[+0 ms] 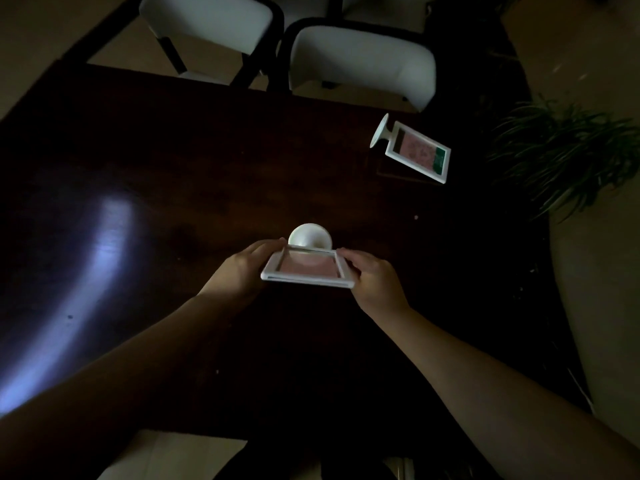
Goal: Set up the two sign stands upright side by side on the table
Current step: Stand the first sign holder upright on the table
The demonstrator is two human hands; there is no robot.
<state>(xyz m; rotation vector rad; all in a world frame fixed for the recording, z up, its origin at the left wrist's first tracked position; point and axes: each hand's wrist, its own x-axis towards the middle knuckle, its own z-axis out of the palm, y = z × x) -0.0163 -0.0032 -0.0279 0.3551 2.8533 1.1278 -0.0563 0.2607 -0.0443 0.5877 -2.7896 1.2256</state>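
A white-framed sign stand (308, 266) with a pink card sits at the middle of the dark table (173, 174), its round white base on the far side, seemingly resting on the tabletop. My left hand (242, 271) grips the frame's left edge and my right hand (372, 277) grips its right edge. The frame leans back towards me. A second sign stand (417, 150) lies flat on its side at the far right of the table, base pointing left, with a pink and green card in it. No hand is near it.
Two white chairs (360, 60) with dark frames stand along the table's far edge. A leafy plant (561, 150) in a large pale pot sits just beyond the table's right edge. A bright light patch falls on the table's left part.
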